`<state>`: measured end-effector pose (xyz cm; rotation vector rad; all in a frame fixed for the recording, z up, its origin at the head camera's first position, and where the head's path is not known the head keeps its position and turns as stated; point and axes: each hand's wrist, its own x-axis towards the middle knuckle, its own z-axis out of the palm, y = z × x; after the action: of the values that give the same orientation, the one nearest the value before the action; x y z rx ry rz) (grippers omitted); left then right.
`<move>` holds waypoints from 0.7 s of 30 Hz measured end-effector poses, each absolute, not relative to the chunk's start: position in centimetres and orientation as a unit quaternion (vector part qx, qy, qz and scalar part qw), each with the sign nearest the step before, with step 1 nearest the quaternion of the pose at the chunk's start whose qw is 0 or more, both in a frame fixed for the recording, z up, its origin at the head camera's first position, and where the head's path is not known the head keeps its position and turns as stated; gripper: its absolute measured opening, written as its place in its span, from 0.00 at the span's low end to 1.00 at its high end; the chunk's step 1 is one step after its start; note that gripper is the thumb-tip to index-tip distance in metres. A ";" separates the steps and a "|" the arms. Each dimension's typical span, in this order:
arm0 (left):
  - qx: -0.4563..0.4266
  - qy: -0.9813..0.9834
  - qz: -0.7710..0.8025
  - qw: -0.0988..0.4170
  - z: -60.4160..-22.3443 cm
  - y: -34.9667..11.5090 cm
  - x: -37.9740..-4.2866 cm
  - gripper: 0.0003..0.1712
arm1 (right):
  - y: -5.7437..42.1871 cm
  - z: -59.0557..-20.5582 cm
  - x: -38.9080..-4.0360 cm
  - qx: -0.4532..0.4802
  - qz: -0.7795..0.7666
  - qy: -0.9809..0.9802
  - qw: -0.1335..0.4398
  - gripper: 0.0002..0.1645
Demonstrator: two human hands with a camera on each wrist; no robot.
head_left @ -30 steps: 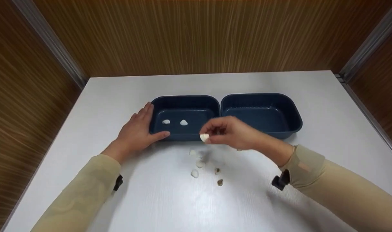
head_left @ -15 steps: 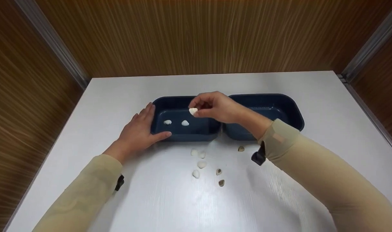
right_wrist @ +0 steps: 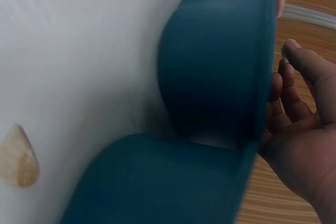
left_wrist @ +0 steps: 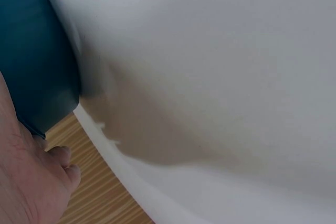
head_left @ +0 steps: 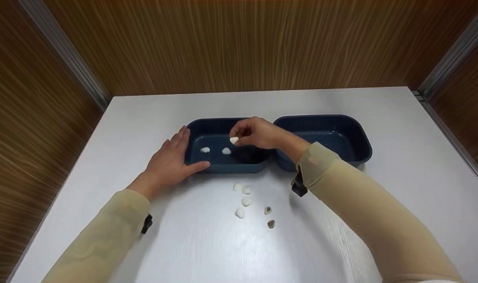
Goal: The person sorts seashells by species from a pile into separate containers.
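Observation:
My right hand point(head_left: 256, 133) pinches a small white shell point(head_left: 234, 140) between thumb and fingers, over the right part of the left blue bin point(head_left: 235, 168). Inside that bin lie two white shells, one left point(head_left: 205, 150) and one nearer the middle point(head_left: 226, 151). With fingers straight and spread, my left hand point(head_left: 170, 159) rests against the bin's left end, its thumb along the front rim. In the right wrist view, the thumb and fingertips of the right hand point(right_wrist: 302, 98) meet beyond the bin rim, a sliver of the shell point(right_wrist: 285, 52) showing between them.
To the right stands a second blue bin point(head_left: 360, 157), partly behind my right forearm. Several white shells point(head_left: 246, 201) lie on the white table in front of the bins, with two brown-marked shells point(head_left: 268, 210) point(head_left: 271, 224) beside them. A brown-tinted shell point(right_wrist: 19, 158) shows in the right wrist view.
My right hand has carried the white shell from the bin's front edge up and left over the left bin, then slightly lower. My left hand has stayed on the bin.

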<state>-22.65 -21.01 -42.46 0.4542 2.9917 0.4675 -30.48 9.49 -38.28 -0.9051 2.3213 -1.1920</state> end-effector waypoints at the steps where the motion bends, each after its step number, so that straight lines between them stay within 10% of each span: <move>1: 0.148 0.976 0.153 0.040 -42.5 -21.0 -22.7 0.74 | 9.4 -38.5 -30.6 -0.323 -0.414 0.830 0.187 0.10; 21: 0.142 0.976 0.158 0.048 -42.5 -20.9 -22.8 0.74 | 8.0 -39.3 -30.9 -0.343 -0.223 0.892 0.193 0.12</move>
<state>-22.76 -20.91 -42.47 0.4318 2.9753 0.4802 -30.93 7.97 -39.27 -0.9618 2.5019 -0.6252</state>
